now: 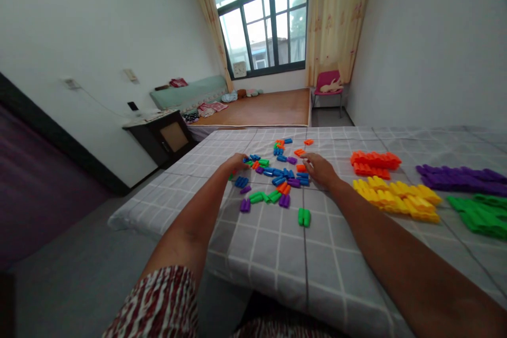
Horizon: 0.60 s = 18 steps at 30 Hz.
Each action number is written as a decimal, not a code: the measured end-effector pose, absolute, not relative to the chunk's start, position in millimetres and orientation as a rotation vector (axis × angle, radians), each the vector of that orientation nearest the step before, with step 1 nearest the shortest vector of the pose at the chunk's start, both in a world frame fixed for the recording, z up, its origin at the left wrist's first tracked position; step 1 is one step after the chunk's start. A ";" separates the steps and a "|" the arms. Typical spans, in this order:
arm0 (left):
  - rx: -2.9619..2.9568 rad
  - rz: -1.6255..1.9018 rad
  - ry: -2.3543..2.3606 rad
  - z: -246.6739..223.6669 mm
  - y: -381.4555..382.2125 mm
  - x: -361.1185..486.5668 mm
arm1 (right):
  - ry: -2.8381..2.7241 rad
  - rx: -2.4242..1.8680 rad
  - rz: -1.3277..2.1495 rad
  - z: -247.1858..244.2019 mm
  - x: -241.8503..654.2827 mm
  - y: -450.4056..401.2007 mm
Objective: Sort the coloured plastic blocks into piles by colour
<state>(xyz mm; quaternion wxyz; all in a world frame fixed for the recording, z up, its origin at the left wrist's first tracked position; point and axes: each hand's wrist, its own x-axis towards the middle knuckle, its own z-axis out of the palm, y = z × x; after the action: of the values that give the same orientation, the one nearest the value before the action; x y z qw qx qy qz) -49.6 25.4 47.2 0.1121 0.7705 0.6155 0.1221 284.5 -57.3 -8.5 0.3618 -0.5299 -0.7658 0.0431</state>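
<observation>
Small tube-like plastic pieces in blue, green, orange and purple lie in a loose, scattered group on the grey checked cloth. My left hand is at the group's left edge, fingers stretched toward a blue piece and a green piece. At the opposite edge, my right hand has its fingers apart, close to an orange piece and another orange piece. I cannot make out whether the fingertips touch them. Nearer to me lie a green pair and a purple pair.
On the right, same-coloured pieces lie in piles: orange, yellow, purple and green. Beyond the cloth are a bed, a dark cabinet and a pink chair under the window.
</observation>
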 end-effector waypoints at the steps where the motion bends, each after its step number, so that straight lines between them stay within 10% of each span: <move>1: 2.273 0.358 1.791 42.6 22.9 -46.9 | -1.988 -1.366 0.116 -8.5 283.7 -58.5; 18: 2.803 0.406 0.788 34.9 -55.9 23.7 | -2.394 -1.075 0.385 4.7 286.4 -59.3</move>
<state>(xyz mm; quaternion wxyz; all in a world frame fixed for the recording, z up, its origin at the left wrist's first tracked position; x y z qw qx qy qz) 23.7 -55.9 34.9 0.1009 0.9486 0.2666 0.1375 286.4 -59.3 4.7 0.2419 -0.3933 -0.8757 0.1409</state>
